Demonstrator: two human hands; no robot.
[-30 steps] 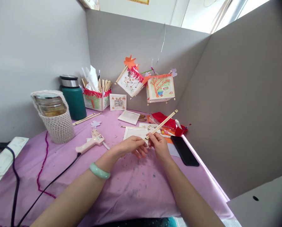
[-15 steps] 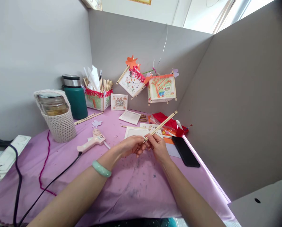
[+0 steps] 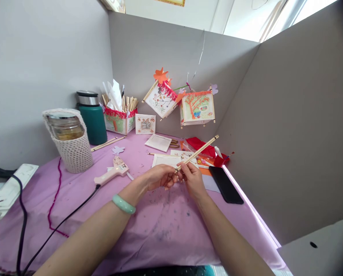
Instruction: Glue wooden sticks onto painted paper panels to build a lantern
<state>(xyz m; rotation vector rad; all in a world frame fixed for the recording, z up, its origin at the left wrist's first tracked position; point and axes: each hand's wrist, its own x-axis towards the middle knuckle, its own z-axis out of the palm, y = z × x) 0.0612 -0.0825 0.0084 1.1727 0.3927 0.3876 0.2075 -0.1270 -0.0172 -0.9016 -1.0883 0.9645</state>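
Two pale wooden sticks with dark bands near their ends lie side by side in my hands, slanting up to the right above the table. My left hand pinches their lower end. My right hand is closed round them just above it, its fingertips touching the left ones. Some fingers are hidden behind the sticks. Beyond the hands lies a white panel with a stick along its far edge. A pink glue gun rests to the left of my left hand, its cable running toward the front.
A jar in a knitted holder, a green bottle and a decorated box of sticks stand at the left. Two decorated paper lanterns hang at the back. A black phone lies at the right, by red cloth.
Almost nothing differs. The upper end of the sticks has shifted very slightly to the right; both hands keep their grip in the same place.
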